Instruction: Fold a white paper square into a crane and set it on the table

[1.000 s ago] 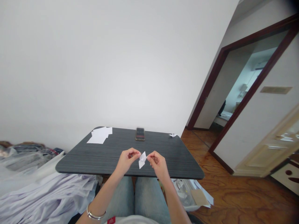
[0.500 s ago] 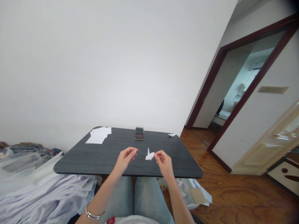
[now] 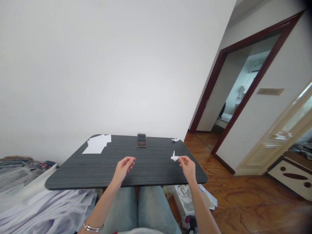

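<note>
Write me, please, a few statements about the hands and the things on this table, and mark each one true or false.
1. The right hand pinches a small folded paper figure. True.
2. The left hand holds a sheet of paper. False: it holds nothing and hangs over the table.
3. A phone lies near the table's far edge. True.
4. The loose white sheets lie at the far right corner. False: they lie at the far left. A second folded figure sits at the far right.
</note>
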Motion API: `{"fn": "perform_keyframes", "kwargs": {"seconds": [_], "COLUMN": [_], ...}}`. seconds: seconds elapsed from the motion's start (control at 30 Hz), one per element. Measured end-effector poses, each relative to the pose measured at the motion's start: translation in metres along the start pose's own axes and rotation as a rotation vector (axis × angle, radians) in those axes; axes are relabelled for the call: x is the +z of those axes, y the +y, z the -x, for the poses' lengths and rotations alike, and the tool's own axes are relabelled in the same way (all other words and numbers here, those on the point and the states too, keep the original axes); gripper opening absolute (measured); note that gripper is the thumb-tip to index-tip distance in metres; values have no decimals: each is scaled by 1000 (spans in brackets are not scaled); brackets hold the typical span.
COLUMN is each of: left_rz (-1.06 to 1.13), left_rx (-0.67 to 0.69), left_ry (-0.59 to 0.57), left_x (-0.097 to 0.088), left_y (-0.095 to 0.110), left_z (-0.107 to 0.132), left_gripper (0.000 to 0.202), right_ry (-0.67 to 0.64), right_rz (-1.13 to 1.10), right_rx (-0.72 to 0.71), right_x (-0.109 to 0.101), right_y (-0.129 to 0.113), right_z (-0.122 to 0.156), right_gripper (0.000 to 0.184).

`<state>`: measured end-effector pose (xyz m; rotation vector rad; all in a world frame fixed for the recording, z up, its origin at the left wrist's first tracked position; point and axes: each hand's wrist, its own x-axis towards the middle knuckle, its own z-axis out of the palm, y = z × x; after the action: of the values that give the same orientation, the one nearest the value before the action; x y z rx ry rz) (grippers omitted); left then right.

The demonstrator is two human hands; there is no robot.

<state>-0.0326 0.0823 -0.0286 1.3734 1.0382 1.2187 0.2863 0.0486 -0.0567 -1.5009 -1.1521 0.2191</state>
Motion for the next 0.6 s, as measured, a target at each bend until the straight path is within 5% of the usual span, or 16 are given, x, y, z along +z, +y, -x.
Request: {"fn": "perform_keyframes", "kwargs": {"seconds": [0.3, 0.6], "left_rz": [13, 22], "left_rx": [-8, -18], "left_ry": [24, 47], "left_x": [-8, -11], "left_y": [-23, -31], "left_z": [-8, -12], "left_gripper": [36, 34], "right_ry": [95, 165], "right_rz": [129, 181], "right_rx": [95, 160], "right_x": [-9, 1], "right_y": [61, 99], "right_z": [-68, -106], "right_gripper": [35, 29]}}
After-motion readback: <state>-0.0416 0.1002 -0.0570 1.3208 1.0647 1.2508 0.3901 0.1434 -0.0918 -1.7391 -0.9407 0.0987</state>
